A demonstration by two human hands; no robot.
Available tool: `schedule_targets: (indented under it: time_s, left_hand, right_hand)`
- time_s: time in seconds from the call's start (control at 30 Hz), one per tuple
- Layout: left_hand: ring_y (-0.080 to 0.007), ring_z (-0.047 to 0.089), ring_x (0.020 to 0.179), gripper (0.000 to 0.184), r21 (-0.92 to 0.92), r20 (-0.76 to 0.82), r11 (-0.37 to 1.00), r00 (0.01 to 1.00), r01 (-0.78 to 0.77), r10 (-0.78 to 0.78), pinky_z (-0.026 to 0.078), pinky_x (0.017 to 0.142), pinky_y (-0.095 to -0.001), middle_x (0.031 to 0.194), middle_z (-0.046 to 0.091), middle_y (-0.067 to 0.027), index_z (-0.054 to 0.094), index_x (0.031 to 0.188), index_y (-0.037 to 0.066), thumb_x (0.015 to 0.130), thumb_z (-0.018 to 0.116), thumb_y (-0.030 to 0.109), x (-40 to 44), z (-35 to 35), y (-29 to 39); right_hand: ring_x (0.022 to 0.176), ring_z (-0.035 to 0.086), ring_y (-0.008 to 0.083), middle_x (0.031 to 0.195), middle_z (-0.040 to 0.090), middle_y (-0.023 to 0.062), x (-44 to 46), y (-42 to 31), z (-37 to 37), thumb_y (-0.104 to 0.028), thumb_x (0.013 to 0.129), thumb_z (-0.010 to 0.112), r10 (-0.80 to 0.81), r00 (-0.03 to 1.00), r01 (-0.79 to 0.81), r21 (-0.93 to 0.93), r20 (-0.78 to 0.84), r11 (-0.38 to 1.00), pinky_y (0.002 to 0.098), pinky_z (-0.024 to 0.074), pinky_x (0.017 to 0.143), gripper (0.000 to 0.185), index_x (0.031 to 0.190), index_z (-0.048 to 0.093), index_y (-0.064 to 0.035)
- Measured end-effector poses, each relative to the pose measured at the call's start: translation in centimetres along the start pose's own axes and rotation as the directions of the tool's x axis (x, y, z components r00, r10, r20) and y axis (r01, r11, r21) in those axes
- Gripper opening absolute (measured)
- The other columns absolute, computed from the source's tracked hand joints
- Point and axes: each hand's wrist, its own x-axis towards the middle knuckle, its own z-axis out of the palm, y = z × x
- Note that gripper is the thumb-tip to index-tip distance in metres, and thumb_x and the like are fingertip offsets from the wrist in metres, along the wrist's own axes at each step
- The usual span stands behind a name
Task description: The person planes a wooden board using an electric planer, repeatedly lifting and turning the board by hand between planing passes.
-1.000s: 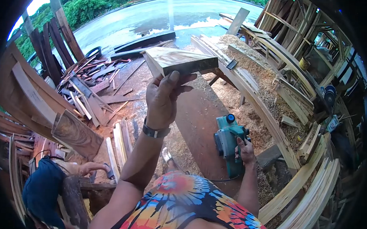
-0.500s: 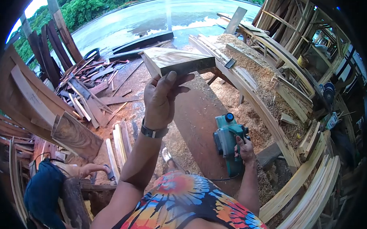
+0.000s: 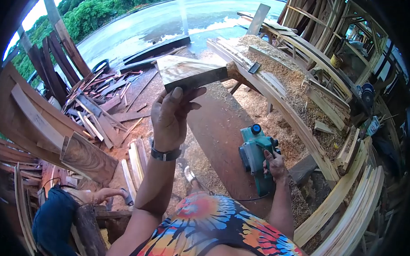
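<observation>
My left hand (image 3: 171,117) is raised, pinching the near edge of a short wooden board (image 3: 189,71) between thumb and fingers. The board has a pale, streaked top face and a dark edge towards me; its far end points away. My right hand (image 3: 274,165) is wrapped round the handle of a teal electric planer (image 3: 255,150). The planer rests on a wide reddish-brown plank (image 3: 214,128), and a dark cord runs from its rear.
Long beams (image 3: 286,117) run along the right, with wood shavings (image 3: 279,63) heaped around them. Scrap wood (image 3: 95,106) lies in a pile at left. A bent-over person in dark clothing (image 3: 55,217) is at lower left. A small dark object (image 3: 254,68) sits on a beam.
My left hand and the board have shifted slightly left and down, and the board has turned a little. The planer stays under my right hand on the plank.
</observation>
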Motion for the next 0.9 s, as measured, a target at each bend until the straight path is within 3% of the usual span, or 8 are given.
schedule_targets:
  time_s: [0.17,0.27,0.33,0.47,0.57,0.6,0.73,0.9]
  left_hand:
    - [-0.0313,0.072,0.107,0.041,-0.072,-0.056,0.997,0.998,-0.011,0.007,0.06,0.075,-0.0324,0.117,0.071,-0.0201,0.061,0.123,-0.007,0.1,0.064,0.026,-0.3,0.8,0.6]
    - [-0.0321,0.072,0.107,0.042,-0.075,-0.062,0.997,0.998,0.0,-0.004,0.059,0.075,-0.0333,0.118,0.071,-0.0205,0.061,0.124,-0.007,0.101,0.061,0.028,-0.6,0.1,0.5]
    - [-0.0331,0.071,0.108,0.043,-0.064,-0.038,0.998,0.999,-0.027,0.024,0.059,0.075,-0.0343,0.118,0.071,-0.0212,0.06,0.126,-0.006,0.102,0.059,0.029,-0.8,-0.4,0.4]
    - [-0.0349,0.07,0.111,0.045,-0.109,0.033,0.985,0.99,-0.131,0.135,0.058,0.076,-0.0362,0.121,0.07,-0.021,0.059,0.131,-0.002,0.103,0.055,0.033,-1.7,-1.5,0.1]
    - [-0.0352,0.069,0.113,0.045,-0.103,0.021,0.993,0.998,-0.059,0.062,0.058,0.076,-0.037,0.125,0.069,-0.0194,0.059,0.133,0.001,0.103,0.054,0.035,-1.9,-1.8,1.5]
    - [-0.0367,0.068,0.114,0.048,-0.103,0.021,0.994,0.999,-0.035,0.038,0.056,0.08,-0.0363,0.127,0.069,-0.0179,0.062,0.13,0.007,0.101,0.058,0.045,-2.1,-2.4,1.7]
    - [-0.033,0.07,0.108,0.045,-0.065,-0.09,0.997,0.995,-0.051,0.045,0.054,0.07,-0.0334,0.116,0.072,-0.0109,0.061,0.129,0.005,0.101,0.057,0.041,-2.5,-2.4,2.1]
    - [-0.0338,0.071,0.107,0.043,-0.051,-0.063,0.997,0.997,-0.051,0.048,0.054,0.07,-0.0335,0.112,0.072,-0.0089,0.063,0.123,0.005,0.1,0.059,0.041,-2.2,-2.5,2.3]
  right_hand:
    - [0.048,0.053,0.0107,0.062,0.056,0.0009,0.0,0.1,-0.1,-0.062,0.088,0.071,0.01,1.0,-0.01,-0.004,0.016,1.0,0.026,0.0421,0.045,0.058,0.1,0.065,-0.0062]
    - [0.048,0.052,0.0105,0.063,0.056,0.0011,0.1,0.3,-0.2,-0.059,0.09,0.07,0.005,1.0,-0.005,0.006,0.028,1.0,0.026,0.042,0.045,0.055,0.105,0.065,-0.0067]
    - [0.048,0.053,0.0093,0.061,0.056,0.0001,0.0,0.2,0.0,-0.063,0.087,0.072,-0.016,1.0,0.016,0.02,0.013,1.0,0.0257,0.0427,0.046,0.058,0.098,0.066,-0.0063]
    - [0.048,0.052,0.0093,0.062,0.055,0.0002,-0.2,-0.1,0.1,-0.062,0.089,0.07,0.007,1.0,-0.007,-0.014,0.008,1.0,0.0252,0.0425,0.045,0.058,0.104,0.065,-0.006]
    - [0.049,0.051,0.0101,0.063,0.055,0.0005,-0.2,-0.2,0.1,-0.06,0.092,0.067,0.006,1.0,-0.006,-0.031,0.016,0.999,0.0255,0.0424,0.045,0.057,0.111,0.065,-0.0062]
    - [0.048,0.051,0.01,0.063,0.055,0.0003,-0.2,-0.3,0.1,-0.06,0.092,0.067,0.017,1.0,-0.017,-0.023,0.016,1.0,0.0254,0.0425,0.045,0.057,0.111,0.065,-0.0063]
    - [0.048,0.051,0.0098,0.063,0.055,-0.0001,-0.3,-0.5,0.2,-0.059,0.092,0.068,0.019,1.0,-0.019,-0.019,0.016,1.0,0.0253,0.0426,0.045,0.055,0.108,0.065,-0.0067]
    - [0.048,0.051,0.0099,0.062,0.055,0.0002,-0.2,-0.3,0.1,-0.059,0.091,0.068,0.008,1.0,-0.008,0.007,0.03,1.0,0.0258,0.0426,0.045,0.055,0.106,0.065,-0.0065]
